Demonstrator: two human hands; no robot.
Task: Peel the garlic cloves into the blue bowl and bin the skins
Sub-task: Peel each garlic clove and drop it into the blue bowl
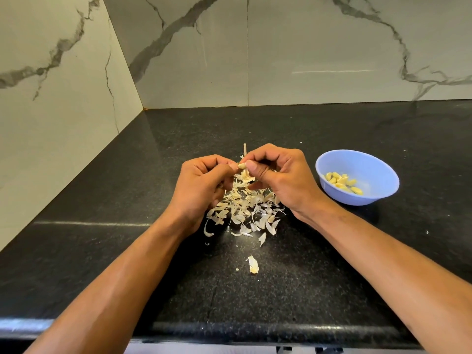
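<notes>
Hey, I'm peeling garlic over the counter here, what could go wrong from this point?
The garlic clove is pinched between the left hand and right hand above the skins, not above the blue bowl; if it slips, it may land in the pile and be binned. The skins lie loose on the dark counter, and stray flakes near the front edge may fall off during sweeping.

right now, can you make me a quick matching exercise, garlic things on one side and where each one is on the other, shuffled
Things:
1. peeled cloves
2. pile of skins
3. clove being peeled
4. stray skin

Places:
a. alone on the counter, nearer the front edge
b. pinched between both hands' fingertips
c. inside the blue bowl
d. heaped on the counter under the hands

Pairs: 1-c, 2-d, 3-b, 4-a
</notes>
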